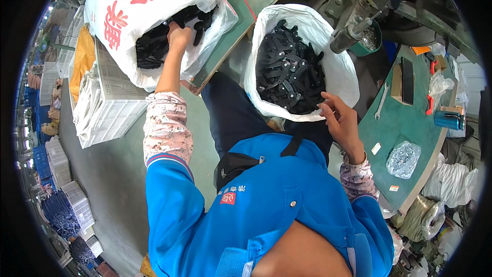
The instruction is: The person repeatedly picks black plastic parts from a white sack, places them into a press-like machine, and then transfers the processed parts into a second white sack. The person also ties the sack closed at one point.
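Observation:
My left hand (179,37) reaches into the mouth of a big white woven sack (123,10) with red lettering, among black plastic parts (152,46). Its fingertips are hidden there, so any hold on a part does not show. Between my knees stands a second white sack (338,74), its rim rolled wide. Inside lies a heap of black assembled pieces (289,69), with small shiny rivets on several. By that sack's near right rim hovers my right hand (340,122), fingers bent and apart, with nothing visible in them.
A machine with a metal cylinder (351,33) rises right of the second sack, beside a green cup of small metal bits (370,39). The green bench (369,128) at right carries a wrench (381,101) and a clear bag of silvery parts (404,159). White crates (115,107) stand left.

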